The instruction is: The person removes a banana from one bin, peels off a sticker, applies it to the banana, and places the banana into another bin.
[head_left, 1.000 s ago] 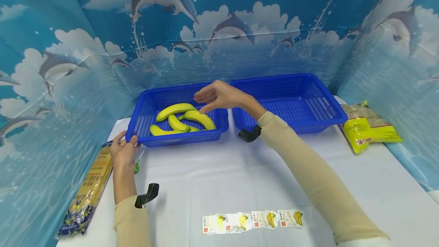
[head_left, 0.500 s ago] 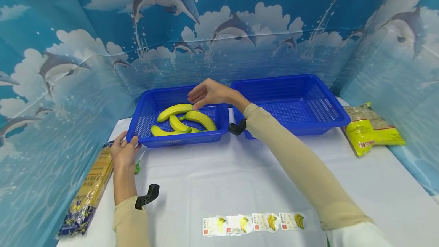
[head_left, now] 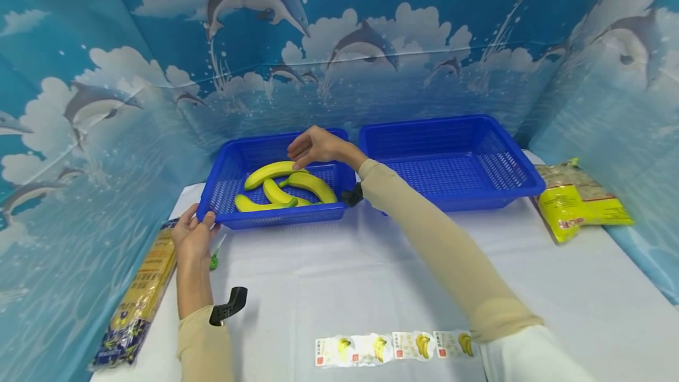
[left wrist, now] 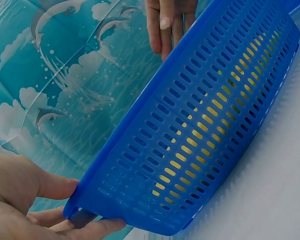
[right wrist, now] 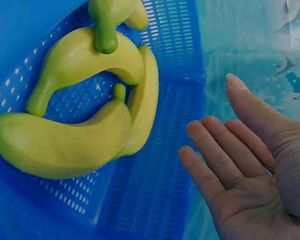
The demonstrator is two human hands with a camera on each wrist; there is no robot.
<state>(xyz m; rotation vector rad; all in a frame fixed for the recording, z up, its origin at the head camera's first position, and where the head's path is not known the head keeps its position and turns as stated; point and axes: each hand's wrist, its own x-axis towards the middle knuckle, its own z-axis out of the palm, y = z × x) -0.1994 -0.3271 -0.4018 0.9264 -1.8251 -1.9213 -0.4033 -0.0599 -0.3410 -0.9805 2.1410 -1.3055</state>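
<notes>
My left hand grips the near left corner of a blue perforated plastic basket, thumb on the rim and fingers beneath it in the left wrist view. Several yellow bananas with green tips lie inside; one curved banana shows large in the right wrist view. Over the far part of this basket hovers my right hand, fingers extended and thumb apart, holding nothing. From the right wrist view, its palm faces up beside the basket's wall, apart from the bananas.
A second blue basket stands close on the right. Beyond it lies a yellow and clear food bag. A long spaghetti pack lies at left, a small green item near my left wrist. Several banana-picture cards line the front.
My right hand has moved left, farther over the basket with the bananas, and remains unloaded. The left hand keeps its grip on the corner. The bananas keep their arrangement.
</notes>
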